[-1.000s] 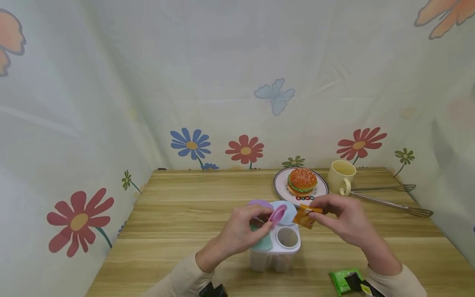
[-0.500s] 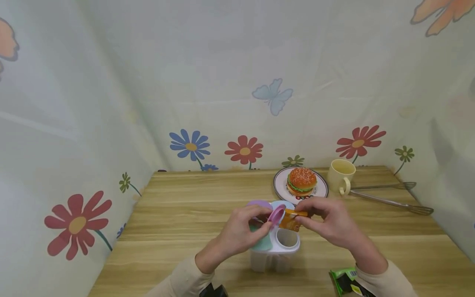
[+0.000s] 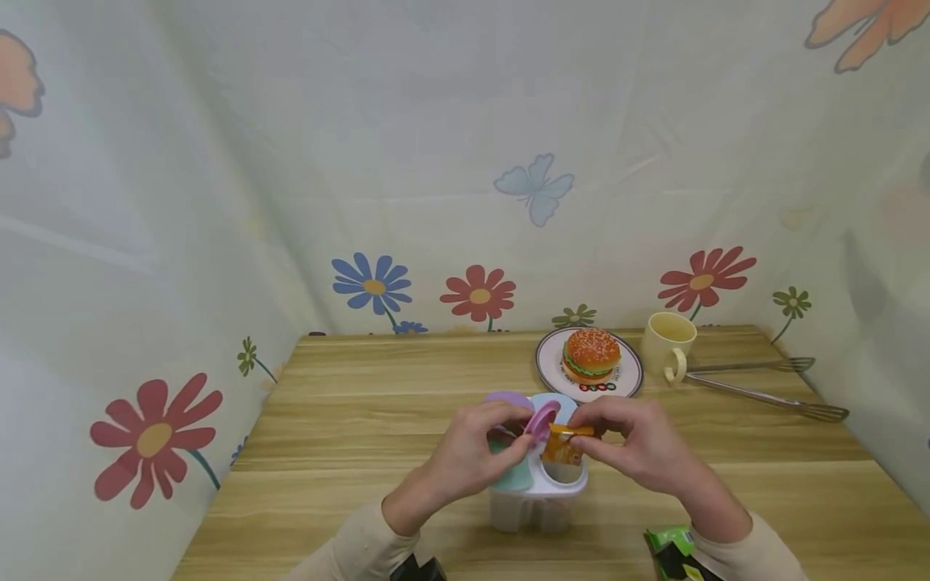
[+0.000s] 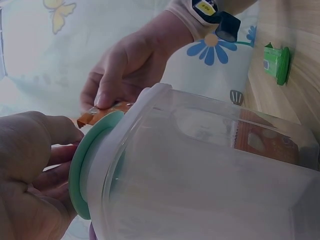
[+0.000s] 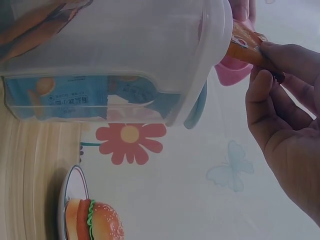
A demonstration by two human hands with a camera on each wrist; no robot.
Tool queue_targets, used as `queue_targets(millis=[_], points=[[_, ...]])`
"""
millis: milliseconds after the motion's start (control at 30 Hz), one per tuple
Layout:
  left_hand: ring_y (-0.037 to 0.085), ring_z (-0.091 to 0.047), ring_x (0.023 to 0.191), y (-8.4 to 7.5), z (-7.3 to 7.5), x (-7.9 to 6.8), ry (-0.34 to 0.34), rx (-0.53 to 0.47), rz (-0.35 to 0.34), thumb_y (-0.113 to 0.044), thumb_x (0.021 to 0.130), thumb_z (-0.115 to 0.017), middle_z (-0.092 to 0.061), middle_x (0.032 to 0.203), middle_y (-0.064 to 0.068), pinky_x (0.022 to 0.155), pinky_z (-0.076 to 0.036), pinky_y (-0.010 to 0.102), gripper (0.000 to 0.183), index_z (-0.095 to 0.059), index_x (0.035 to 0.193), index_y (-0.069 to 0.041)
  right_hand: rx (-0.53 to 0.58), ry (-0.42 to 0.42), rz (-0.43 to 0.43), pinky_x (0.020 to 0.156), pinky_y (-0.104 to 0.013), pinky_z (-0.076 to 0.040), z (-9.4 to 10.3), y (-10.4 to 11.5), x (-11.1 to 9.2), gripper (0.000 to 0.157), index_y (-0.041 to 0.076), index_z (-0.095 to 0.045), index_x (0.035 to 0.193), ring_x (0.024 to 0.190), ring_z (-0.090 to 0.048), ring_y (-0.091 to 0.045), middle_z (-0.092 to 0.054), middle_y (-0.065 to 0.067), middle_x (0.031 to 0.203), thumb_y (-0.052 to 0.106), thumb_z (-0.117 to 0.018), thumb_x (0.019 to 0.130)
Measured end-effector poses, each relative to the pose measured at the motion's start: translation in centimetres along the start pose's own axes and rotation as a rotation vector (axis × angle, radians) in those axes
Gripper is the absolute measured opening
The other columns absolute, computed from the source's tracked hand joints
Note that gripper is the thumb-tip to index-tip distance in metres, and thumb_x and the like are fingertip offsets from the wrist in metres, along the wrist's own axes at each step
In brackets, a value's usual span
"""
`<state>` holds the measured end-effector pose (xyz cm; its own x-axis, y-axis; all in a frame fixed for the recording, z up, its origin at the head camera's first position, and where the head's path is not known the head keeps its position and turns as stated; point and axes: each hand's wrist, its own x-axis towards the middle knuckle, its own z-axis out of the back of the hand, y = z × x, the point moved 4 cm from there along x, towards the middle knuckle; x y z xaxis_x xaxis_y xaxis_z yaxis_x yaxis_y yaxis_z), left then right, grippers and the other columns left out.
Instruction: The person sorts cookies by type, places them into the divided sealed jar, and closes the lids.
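Observation:
A clear plastic box [image 3: 512, 512] with a white rim and several round-edged lids stands on the table. My left hand [image 3: 472, 452] pinches its raised pink lid [image 3: 543, 420]. One compartment lies uncovered beside that lid. Over this opening my right hand [image 3: 639, 445] holds an orange snack packet [image 3: 563, 449] between thumb and fingers, its lower end at the mouth. The green lid [image 4: 82, 170] is down in the left wrist view. Through the walls show a brown-orange packet [image 4: 265, 137] and, in the right wrist view, blue packets [image 5: 60, 95].
Behind the box is a plate [image 3: 550, 375] with a burger [image 3: 592, 355]. A yellow mug [image 3: 664, 347] and two metal utensils [image 3: 763, 393] lie to its right. A green packet [image 3: 672, 539] sits by my right sleeve. Printed curtains [image 3: 407, 161] surround the table.
My right hand has moved left and slightly down, bringing the orange snack packet from beside the box to the uncovered opening. The left hand has stayed on the pink lid.

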<state>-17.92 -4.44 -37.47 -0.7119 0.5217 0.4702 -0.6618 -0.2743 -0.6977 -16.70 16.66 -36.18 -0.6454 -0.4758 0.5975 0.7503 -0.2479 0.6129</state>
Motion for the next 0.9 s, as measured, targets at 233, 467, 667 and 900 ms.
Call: queue_targets(millis=[233,467,667,900], points=[[0.007,-0.068,0.083,0.01,-0.02,-0.04,-0.002,0.008,0.004,-0.01,0.087,-0.071,-0.07,0.1,0.006,0.07,-0.056,0.015,0.023,-0.069,0.109,-0.005,-0.022,0.033,0.042,0.06,-0.021,-0.055,-0.13,-0.26,-0.17,0.027,0.013,-0.07,0.095,0.072,-0.061,-0.008,-0.07,-0.002,0.085,-0.005,-0.078,0.076],[0.006,-0.067,0.084,0.03,0.06,0.05,0.006,0.021,0.022,-0.011,0.088,-0.071,-0.07,0.101,0.005,0.071,-0.056,0.015,0.023,-0.069,0.11,-0.006,-0.065,0.058,0.042,0.06,-0.02,-0.054,-0.38,-0.61,-0.4,0.026,0.014,-0.071,0.094,0.072,-0.061,-0.007,-0.07,-0.002,0.083,-0.002,-0.079,0.076],[0.005,-0.066,0.085,0.1,0.09,0.03,0.011,0.023,0.042,-0.012,0.088,-0.071,-0.069,0.102,0.003,0.073,-0.056,0.015,0.023,-0.069,0.111,-0.008,-0.088,0.062,0.033,0.058,-0.022,-0.054,-0.41,-0.38,-0.46,0.026,0.016,-0.071,0.094,0.072,-0.06,-0.006,-0.069,0.001,0.084,0.0,-0.08,0.076],[0.004,-0.066,0.084,0.05,0.09,-0.07,0.007,0.035,0.029,-0.012,0.087,-0.072,-0.07,0.1,0.002,0.072,-0.056,0.016,0.023,-0.069,0.11,-0.009,-0.129,0.103,0.007,0.06,-0.018,-0.05,-0.45,-0.16,-0.55,0.016,0.023,-0.071,0.093,0.073,-0.057,-0.002,-0.064,0.014,0.087,0.012,-0.077,0.083]])
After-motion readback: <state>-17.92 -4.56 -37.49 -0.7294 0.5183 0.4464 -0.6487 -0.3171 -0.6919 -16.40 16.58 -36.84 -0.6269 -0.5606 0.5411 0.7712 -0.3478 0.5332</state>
